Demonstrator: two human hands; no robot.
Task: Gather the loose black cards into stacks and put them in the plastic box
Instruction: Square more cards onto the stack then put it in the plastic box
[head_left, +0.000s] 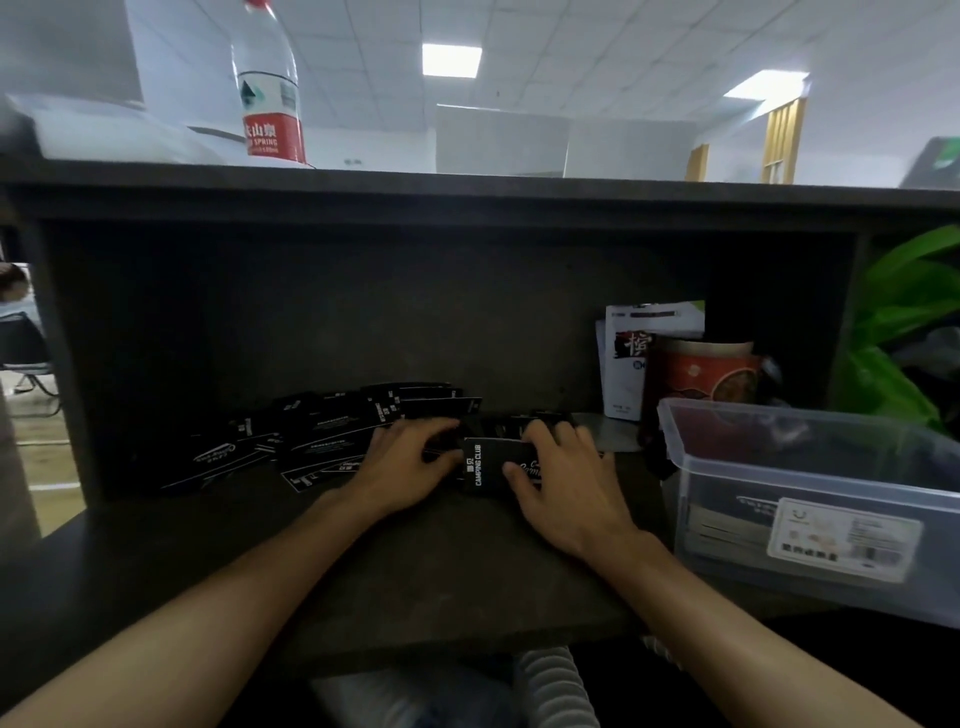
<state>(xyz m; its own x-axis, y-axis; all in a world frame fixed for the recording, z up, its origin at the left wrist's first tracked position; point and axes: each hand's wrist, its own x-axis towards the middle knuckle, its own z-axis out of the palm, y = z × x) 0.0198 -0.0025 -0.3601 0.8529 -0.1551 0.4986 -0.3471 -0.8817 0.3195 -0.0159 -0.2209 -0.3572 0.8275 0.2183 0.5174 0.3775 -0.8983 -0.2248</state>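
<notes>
Loose black cards (311, 441) with white print lie scattered on the dark desk, left of centre, under a shelf. A small stack of black cards (491, 465) marked "CAMPING CLUB" sits between my hands. My left hand (410, 462) presses its left edge with fingers curled over nearby cards. My right hand (563, 478) grips the stack's right side, thumb on top. The clear plastic box (727, 452) stands open at the right, with some dark cards inside.
A red tin (706, 374) and a white packet (634, 353) stand behind the box. Green plant leaves (904, 332) are at far right. A water bottle (270, 88) stands on the shelf top. The desk's front edge (441, 654) is near my lap.
</notes>
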